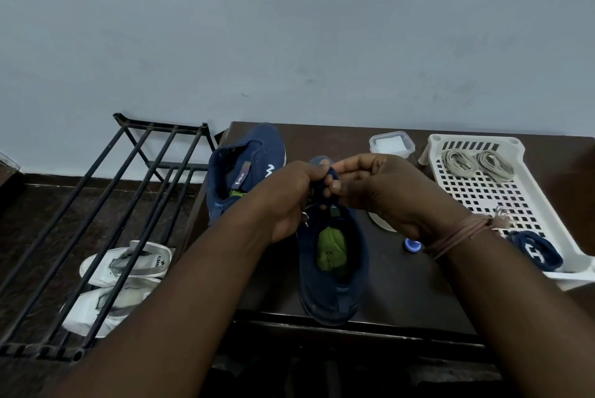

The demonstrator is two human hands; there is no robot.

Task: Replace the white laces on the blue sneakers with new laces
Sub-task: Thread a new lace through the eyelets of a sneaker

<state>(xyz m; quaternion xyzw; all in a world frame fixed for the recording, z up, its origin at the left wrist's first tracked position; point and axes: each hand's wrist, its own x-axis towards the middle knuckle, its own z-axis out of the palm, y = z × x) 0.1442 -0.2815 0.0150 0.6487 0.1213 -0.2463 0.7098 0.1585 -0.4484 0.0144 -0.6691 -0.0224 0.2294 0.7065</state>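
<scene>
The near blue sneaker (333,272) lies on the dark tabletop (415,288) with its heel toward the person and its green insole showing. Above its tongue, both hands meet. The left hand (289,194) is curled around something dark blue at the throat of the shoe, and the right hand (383,188) pinches the same dark blue piece (322,190) between thumb and fingers; it looks like a lace or the tongue's edge, though the fingers hide too much to say which. A thin pale strand shows just below the left hand's fingers.

The second blue sneaker (246,169) lies just beside the first, to its left and farther back, tilted on its side at the tabletop's corner. A small blue cap (412,246) sits on the tabletop near the right wrist, which wears a pinkish thread band. A clear lidded box (391,143) stands at the back. To the right, a white perforated tray (502,191) holds two grey lace bundles (476,164) at its far end and a dark blue lace bundle (536,249) at its near end. Left of the tabletop stands a black metal rack (106,214), with white slip-on shoes (125,272) on the floor under it.
</scene>
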